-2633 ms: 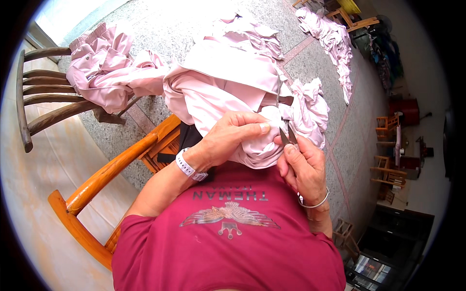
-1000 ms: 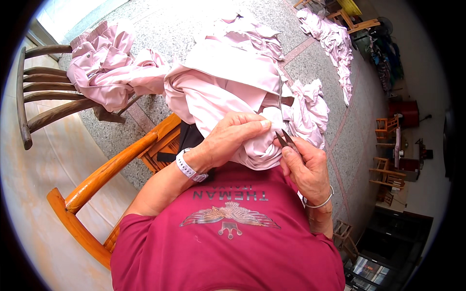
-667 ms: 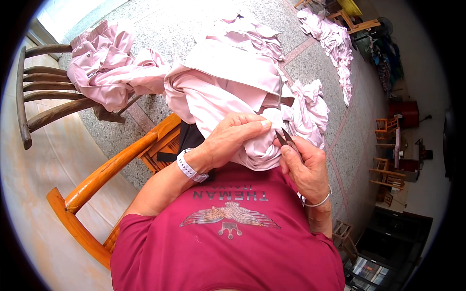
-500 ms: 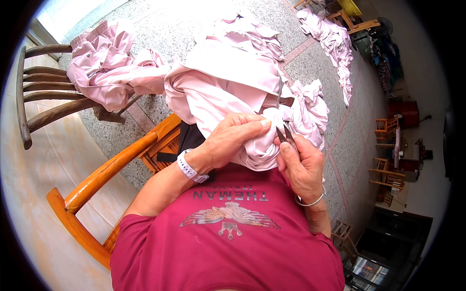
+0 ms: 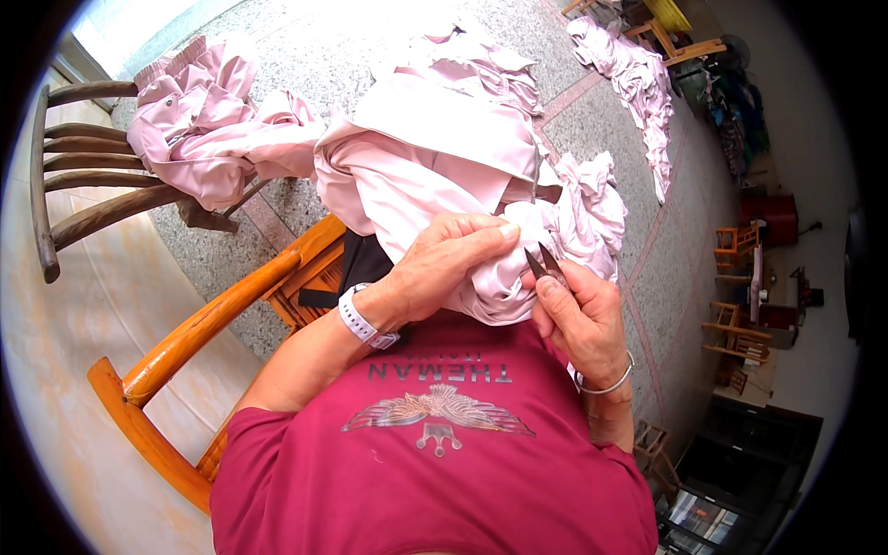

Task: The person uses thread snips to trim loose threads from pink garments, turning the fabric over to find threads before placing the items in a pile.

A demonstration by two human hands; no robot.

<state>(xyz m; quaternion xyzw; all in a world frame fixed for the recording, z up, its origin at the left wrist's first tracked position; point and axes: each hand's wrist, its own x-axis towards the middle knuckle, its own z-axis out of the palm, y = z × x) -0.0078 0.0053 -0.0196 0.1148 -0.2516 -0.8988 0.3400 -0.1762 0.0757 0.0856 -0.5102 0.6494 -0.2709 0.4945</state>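
Pale pink garments (image 5: 435, 139) lie heaped over my lap and spread away in front of me. My left hand (image 5: 449, 259) pinches a fold of the pink fabric between thumb and fingers, beside a whiter patch of cloth (image 5: 529, 218). In my right hand (image 5: 587, 319) is a pair of dark thread snips (image 5: 548, 266). Their two pointed blades are apart and aim away from me, just right of my left thumb. Part of the snips is hidden inside my right fingers.
Another pink garment (image 5: 199, 139) hangs over a dark wooden chair (image 5: 97, 153) at the left. An orange-brown wooden armrest (image 5: 222, 314) runs beside my left arm. More pink garments (image 5: 638, 83) trail down at the far right, above the speckled floor (image 5: 661, 277). Small wooden stools (image 5: 737, 333) stand farther right.
My right hand has drawn back slightly toward me and right, taking the snips away from the whiter cloth patch. My left hand keeps its pinch on the fabric.
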